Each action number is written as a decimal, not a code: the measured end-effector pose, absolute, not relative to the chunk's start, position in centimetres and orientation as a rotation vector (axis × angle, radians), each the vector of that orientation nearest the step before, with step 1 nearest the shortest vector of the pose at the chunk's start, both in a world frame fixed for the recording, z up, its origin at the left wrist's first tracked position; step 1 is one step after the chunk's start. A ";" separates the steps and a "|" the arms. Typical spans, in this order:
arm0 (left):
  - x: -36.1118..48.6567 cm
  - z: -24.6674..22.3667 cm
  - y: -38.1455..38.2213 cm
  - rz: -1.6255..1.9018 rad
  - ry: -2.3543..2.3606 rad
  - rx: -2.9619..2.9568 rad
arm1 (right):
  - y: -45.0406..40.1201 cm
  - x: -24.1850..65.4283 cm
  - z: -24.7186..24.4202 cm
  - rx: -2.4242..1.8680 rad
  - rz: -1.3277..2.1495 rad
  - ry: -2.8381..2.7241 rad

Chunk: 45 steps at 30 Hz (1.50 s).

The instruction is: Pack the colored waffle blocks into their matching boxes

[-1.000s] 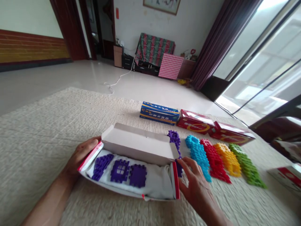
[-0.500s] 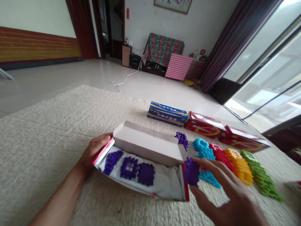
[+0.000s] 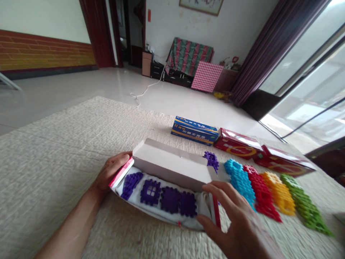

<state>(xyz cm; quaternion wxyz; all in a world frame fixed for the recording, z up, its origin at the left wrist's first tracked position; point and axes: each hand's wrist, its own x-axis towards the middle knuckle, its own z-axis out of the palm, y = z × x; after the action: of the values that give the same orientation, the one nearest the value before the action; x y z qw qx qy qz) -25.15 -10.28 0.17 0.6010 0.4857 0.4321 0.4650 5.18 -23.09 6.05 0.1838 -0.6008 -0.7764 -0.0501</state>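
An open cardboard box (image 3: 172,171) lies on the cream mat with white cloth (image 3: 167,181) inside. On the cloth are a purple window piece (image 3: 150,192), a purple square piece (image 3: 170,199), another purple piece (image 3: 188,204) at their right, and a slanted purple stack (image 3: 131,184) at the left. My left hand (image 3: 111,172) grips the box's left end. Over the right end hangs my right hand (image 3: 229,212), thumb and fingers apart, nothing between them, its thumb tip close to the rightmost purple piece.
Purple pieces (image 3: 211,160) lie behind the box. Rows of blue (image 3: 239,180), red (image 3: 261,194), yellow (image 3: 279,194) and green pieces (image 3: 307,207) spread at the right. A blue box (image 3: 194,131) and two red boxes (image 3: 238,143) stand farther back on the mat (image 3: 67,144).
My right hand has moved left from beside the box to over its right end and let go of a purple piece, which now lies on the cloth beside the others.
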 end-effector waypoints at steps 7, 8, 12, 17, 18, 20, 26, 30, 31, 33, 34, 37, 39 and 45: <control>-25.2 0.1 -10.3 1.065 0.995 1.144 | -23.8 7.0 6.8 -1.743 -0.107 -2.034; -25.1 0.2 -10.3 1.066 1.000 1.152 | -23.6 6.9 6.8 -1.721 -0.058 -2.064; -24.9 0.6 -10.5 1.079 1.005 1.160 | -21.5 5.1 7.3 -1.642 0.368 -2.354; -25.0 0.3 -10.3 1.070 0.947 1.119 | -19.1 2.2 8.0 -1.767 0.569 -2.638; -25.1 0.1 -10.2 1.070 0.933 1.113 | -18.9 2.0 8.0 -1.769 0.572 -2.678; -25.2 -0.2 -10.0 1.079 0.925 1.108 | -18.6 2.0 7.7 -1.758 0.558 -2.734; -25.4 -0.7 -9.9 1.095 0.894 1.085 | -18.4 2.4 6.4 -1.729 0.466 -2.830; -25.4 -0.7 -9.9 1.088 0.878 1.107 | -18.4 2.3 6.1 -1.741 0.430 -2.825; -25.4 -0.7 -9.9 1.087 0.882 1.104 | -18.4 2.3 6.1 -1.736 0.432 -2.822; -25.4 -0.7 -9.8 1.091 0.893 1.089 | -18.4 2.4 6.4 -1.729 0.455 -2.805; -25.4 -0.7 -9.8 1.094 0.900 1.082 | -18.4 2.4 6.6 -1.736 0.480 -2.789; -25.4 -0.8 -9.7 1.094 0.908 1.080 | -18.4 2.4 7.4 -1.748 0.546 -2.712; -25.4 -0.8 -9.8 1.091 0.911 1.091 | -18.3 2.0 7.8 -1.711 0.555 -2.697; -25.3 -0.6 -9.9 1.107 0.899 1.144 | -17.4 -1.2 7.5 -1.533 0.406 -2.841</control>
<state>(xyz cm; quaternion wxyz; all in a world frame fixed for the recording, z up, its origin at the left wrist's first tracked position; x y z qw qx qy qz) -25.32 -9.85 -0.61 0.6105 0.4954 0.3894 0.4798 -1.21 -17.39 7.51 -0.0560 -0.4703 -0.8718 0.1247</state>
